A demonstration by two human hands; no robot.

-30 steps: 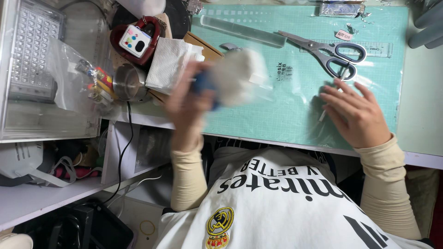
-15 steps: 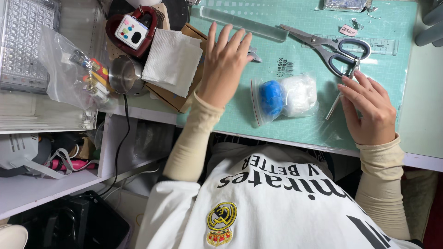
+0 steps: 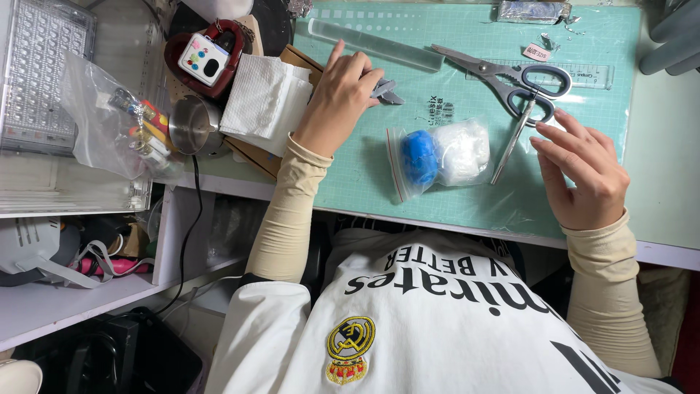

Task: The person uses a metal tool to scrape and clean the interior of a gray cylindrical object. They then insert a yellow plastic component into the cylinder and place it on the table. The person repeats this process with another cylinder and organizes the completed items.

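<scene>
My left hand (image 3: 339, 102) is at the far left of the green cutting mat (image 3: 364, 182), fingers curled around a small grey tool (image 3: 388, 90). My right hand (image 3: 583, 171) rests on the mat's right side with its fingers spread and nothing in it. Its fingertips are close to a thin metal pick (image 3: 510, 142) and the handles of grey scissors (image 3: 510, 73). Between the hands lies a small clear plastic bag (image 3: 437, 153) holding a blue lump and some white material.
A clear ruler (image 3: 372, 44) lies along the mat's far edge. Left of the mat are a folded white cloth (image 3: 262, 102), a small metal cup (image 3: 191, 125), a red case (image 3: 204, 62), a bag of small items (image 3: 117, 128) and a clear box (image 3: 44, 73).
My left hand set the plastic bag down on the mat, reached to the far left and closed on the grey tool. The right hand shifted slightly toward the scissors.
</scene>
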